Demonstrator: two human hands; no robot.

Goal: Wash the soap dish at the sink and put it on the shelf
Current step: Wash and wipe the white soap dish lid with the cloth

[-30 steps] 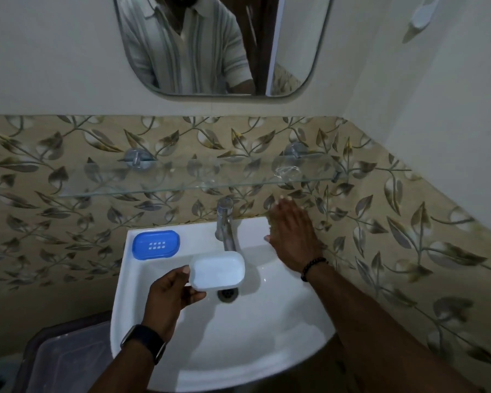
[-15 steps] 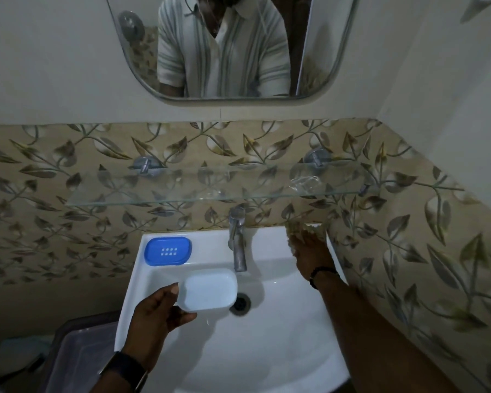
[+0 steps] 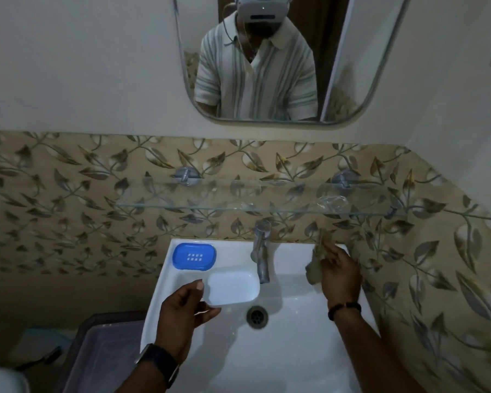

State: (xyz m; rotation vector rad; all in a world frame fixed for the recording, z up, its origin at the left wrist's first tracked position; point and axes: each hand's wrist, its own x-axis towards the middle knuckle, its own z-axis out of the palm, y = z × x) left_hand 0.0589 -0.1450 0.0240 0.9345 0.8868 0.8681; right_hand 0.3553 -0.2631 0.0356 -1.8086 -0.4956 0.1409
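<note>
While the left hand is gripping the white soap dish by its left end, thumb on the rim and fingers curled beneath, the dish is hanging over the sink in the lower middle of the frame, just left of the tap. The right hand is clutching a worn greenish scrub pad at the sink's right rim. A blue soap tray is sitting on the sink's back left corner, below the glass shelf.
</note>
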